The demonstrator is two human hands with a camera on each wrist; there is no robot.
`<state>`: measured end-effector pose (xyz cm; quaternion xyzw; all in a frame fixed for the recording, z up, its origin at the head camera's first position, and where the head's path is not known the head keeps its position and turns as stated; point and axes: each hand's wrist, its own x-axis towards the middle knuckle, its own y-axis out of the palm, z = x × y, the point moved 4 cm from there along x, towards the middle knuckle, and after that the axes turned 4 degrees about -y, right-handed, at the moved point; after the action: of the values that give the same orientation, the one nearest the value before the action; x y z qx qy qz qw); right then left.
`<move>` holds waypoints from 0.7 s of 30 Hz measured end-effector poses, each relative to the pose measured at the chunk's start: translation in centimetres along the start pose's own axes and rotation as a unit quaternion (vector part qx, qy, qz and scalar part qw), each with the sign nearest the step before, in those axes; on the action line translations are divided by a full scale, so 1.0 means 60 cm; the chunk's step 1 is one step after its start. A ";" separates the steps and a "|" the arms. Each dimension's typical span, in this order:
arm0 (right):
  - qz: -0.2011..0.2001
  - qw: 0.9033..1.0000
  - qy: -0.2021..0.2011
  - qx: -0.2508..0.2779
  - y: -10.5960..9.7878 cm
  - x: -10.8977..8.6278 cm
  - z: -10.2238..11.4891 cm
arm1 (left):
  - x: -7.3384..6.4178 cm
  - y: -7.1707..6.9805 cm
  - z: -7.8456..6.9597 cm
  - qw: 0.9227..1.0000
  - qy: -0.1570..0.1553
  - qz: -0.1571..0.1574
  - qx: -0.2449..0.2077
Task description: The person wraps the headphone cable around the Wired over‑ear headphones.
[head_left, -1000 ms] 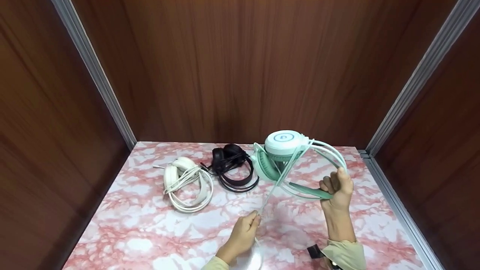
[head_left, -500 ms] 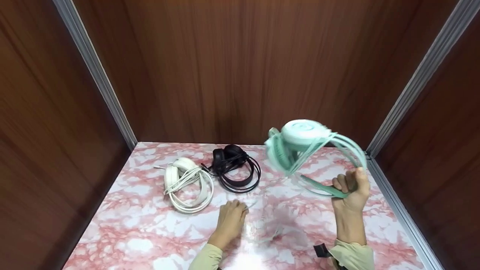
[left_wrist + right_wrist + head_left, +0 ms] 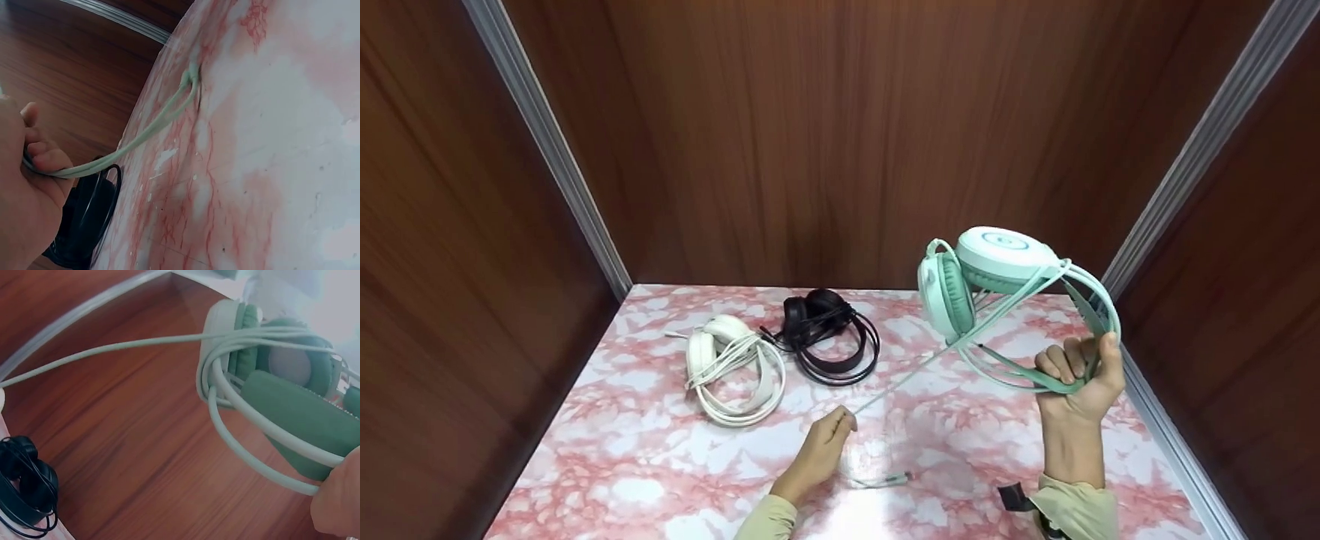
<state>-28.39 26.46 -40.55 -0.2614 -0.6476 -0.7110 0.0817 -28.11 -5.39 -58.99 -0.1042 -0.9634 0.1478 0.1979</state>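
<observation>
Mint-green and white headphones hang in the air at the right, ear cups toward the back wall. My right hand grips them by the headband, fingers curled round it. Loops of their thin cable wrap around the ear cups and the band. From there one length runs taut down to my left hand, which holds it low over the table. Past the left hand the loose cable end with its plug trails above the tabletop. In the left wrist view the doubled cable comes out of the curled fingers.
White headphones with a bundled cable lie at the left of the pink marbled table. Black headphones lie beside them near the back. Brown wood-look walls with metal corner strips enclose the table on three sides.
My right hand has carried the green headphones rightward and up. The left hand has shifted left along the cable, and the length between the hands has grown longer. White and black headphones stay put.
</observation>
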 end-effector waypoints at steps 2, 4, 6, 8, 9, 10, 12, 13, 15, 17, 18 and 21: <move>0.031 0.999 0.037 0.023 0.001 0.001 -0.005 | 0.002 0.003 0.002 1.000 0.005 0.005 0.001; 0.067 0.993 0.081 0.047 0.003 0.003 -0.014 | 0.007 0.003 0.004 1.000 0.001 0.009 0.007; 0.109 0.983 0.129 0.066 0.007 0.003 -0.025 | 0.016 -0.001 0.008 1.000 -0.014 0.007 0.016; 0.149 0.973 0.159 0.077 0.011 0.001 -0.032 | 0.030 -0.009 0.009 0.999 -0.034 0.005 0.032; 0.159 0.969 0.168 0.081 0.012 -0.002 -0.034 | 0.037 -0.015 0.010 0.998 -0.045 0.004 0.041; 0.168 0.967 0.175 0.082 0.012 -0.007 -0.035 | 0.044 -0.022 0.009 0.997 -0.053 0.004 0.052; 0.191 0.960 0.187 0.081 0.013 -0.017 -0.035 | 0.059 -0.039 0.002 0.995 -0.066 0.008 0.081; 0.206 0.955 0.197 0.080 0.014 -0.023 -0.034 | 0.067 -0.048 -0.003 0.993 -0.068 0.014 0.095; 0.247 0.937 0.235 0.080 0.017 -0.032 -0.036 | 0.083 -0.069 -0.018 0.990 -0.073 0.033 0.120; 0.309 0.909 0.273 0.067 0.021 -0.037 -0.040 | 0.097 -0.090 -0.039 0.985 -0.074 0.057 0.146; 0.337 0.894 0.290 0.056 0.023 -0.039 -0.042 | 0.105 -0.101 -0.050 0.983 -0.071 0.068 0.158; 0.396 0.865 0.309 -0.002 0.026 -0.038 -0.044 | 0.124 -0.135 -0.094 0.975 -0.056 0.087 0.198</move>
<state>-26.43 23.18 -40.33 -0.2634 -0.4293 -0.6646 0.5519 -33.60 -9.65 -48.78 -0.1381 -0.9117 0.3578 0.1470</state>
